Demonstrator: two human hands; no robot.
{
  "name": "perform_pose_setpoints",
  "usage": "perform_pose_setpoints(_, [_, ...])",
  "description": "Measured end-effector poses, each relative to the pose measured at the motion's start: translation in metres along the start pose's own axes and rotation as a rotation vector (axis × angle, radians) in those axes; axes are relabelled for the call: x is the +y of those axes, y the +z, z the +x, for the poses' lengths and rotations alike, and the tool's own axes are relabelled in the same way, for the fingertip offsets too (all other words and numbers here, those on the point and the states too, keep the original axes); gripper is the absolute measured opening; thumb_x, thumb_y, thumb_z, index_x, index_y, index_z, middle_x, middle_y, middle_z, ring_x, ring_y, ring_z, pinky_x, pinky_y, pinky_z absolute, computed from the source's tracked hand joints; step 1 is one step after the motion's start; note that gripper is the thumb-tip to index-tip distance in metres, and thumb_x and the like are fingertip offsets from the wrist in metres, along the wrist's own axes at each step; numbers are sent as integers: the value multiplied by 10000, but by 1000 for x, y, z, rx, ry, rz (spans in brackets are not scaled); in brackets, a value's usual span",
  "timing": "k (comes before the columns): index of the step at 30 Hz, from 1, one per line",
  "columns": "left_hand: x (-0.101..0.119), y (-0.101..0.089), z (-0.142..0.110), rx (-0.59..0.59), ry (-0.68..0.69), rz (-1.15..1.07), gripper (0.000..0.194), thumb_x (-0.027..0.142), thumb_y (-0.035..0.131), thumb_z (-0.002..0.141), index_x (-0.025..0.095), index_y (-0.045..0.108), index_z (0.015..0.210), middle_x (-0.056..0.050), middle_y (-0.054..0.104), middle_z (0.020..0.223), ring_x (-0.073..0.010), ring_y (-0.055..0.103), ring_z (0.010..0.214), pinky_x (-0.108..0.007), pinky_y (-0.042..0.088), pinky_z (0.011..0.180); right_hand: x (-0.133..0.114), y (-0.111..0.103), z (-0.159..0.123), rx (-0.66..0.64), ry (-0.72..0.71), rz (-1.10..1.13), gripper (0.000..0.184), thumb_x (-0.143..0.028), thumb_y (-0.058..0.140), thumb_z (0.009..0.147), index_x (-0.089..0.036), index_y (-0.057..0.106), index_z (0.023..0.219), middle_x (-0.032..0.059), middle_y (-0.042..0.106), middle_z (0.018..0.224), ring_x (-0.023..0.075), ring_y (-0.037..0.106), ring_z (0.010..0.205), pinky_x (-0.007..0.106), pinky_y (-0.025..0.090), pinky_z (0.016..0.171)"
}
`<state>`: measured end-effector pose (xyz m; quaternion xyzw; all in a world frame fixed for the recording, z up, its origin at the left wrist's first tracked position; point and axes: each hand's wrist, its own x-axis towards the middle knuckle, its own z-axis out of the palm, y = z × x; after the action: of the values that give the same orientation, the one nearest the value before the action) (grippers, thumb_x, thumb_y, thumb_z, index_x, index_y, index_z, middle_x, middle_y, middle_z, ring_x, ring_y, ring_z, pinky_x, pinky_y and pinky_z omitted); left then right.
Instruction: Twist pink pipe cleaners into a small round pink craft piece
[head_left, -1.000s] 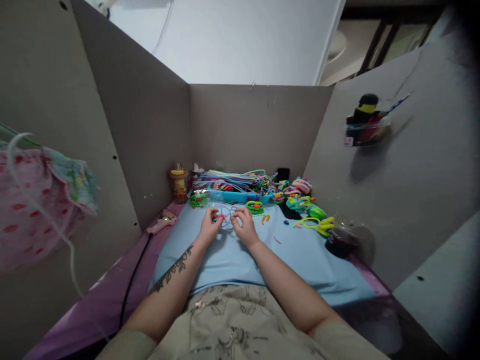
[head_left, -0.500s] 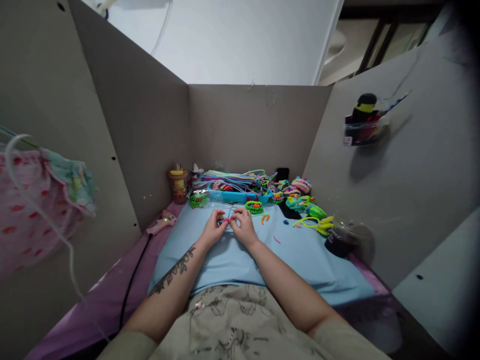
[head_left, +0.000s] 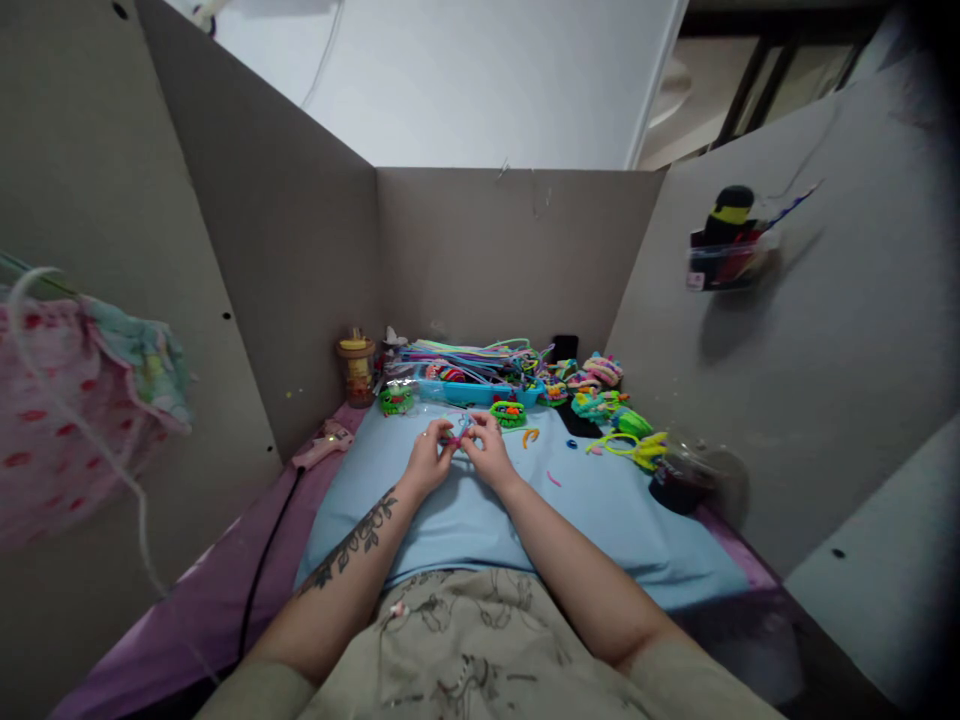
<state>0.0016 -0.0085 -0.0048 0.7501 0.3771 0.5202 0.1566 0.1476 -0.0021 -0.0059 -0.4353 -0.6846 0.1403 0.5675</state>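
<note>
Working on a small pink-and-blue piece [head_left: 455, 438], held up over the middle of the blue-covered worktop [head_left: 637, 510], nearer the far edge than the near one. Left hand [head_left: 429, 463] closed in a fingertip pinch on one side, right hand [head_left: 489, 455] pinching the other, tips almost meeting. Can't tell the exact shape in there, way too small and half hidden behind fingers.

Just a guess, but for clean results: grip right beside the bend rather than out at the ends, hold firm with the left, make tiny turns with the right. Probably best not to squeeze hard, likely soft enough to flatten. Worth keeping wrists low and steady too.

Just past the right hand, a green beaded piece [head_left: 508, 412]. Off to the right, an orange curl [head_left: 531, 438], a blue ring [head_left: 572, 444] and a pink strip [head_left: 553, 479]. Mind the right forearm [head_left: 577, 560] near that strip, easy to sweep away.

Along the far edge, a blue tray [head_left: 480, 394] heaped with colourful strands [head_left: 480, 355]. Toward the right edge, a yellow piece [head_left: 649, 450] and a dark tub [head_left: 679, 488]. Toward the far left corner, a brown-lidded cup [head_left: 355, 372]; by the left edge, a pink tool [head_left: 326, 445] with a black cord [head_left: 279, 512].
</note>
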Motion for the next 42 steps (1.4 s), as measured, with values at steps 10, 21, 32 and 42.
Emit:
perform_pose_setpoints(10, [-5,-8,6,169,-183,79,179,320,549,779,174,592,872,-60,621,881,-194,567,886,-353,422,842,15,0,6,122,184,165,222,-390,584,757,-175,607,704,106,488,1056,216,510,1000,337,453,799])
perform_pose_setpoints(21, [-1,-8,8,82,-130,131,175,352,598,753,198,669,707,-39,662,779,-188,580,840,-361,385,886,14,5,1,11,147,153,259,-424,605,739,-172,629,680,115,484,1101,238,518,1034,301,485,677])
perform_pose_setpoints(32, [-2,-9,10,103,-188,97,226,368,572,745,188,644,629,-30,645,695,-184,575,777,-349,397,843,12,4,2,58,200,184,227,-409,613,717,-189,667,737,109,529,1046,245,512,1040,284,472,638])
perform_pose_setpoints(42, [-3,-7,8,74,-108,188,178,326,584,751,198,646,645,-15,642,703,-160,563,780,-341,367,879,3,0,2,87,169,94,174,-350,635,698,-187,622,640,85,519,1018,228,526,989,309,458,723])
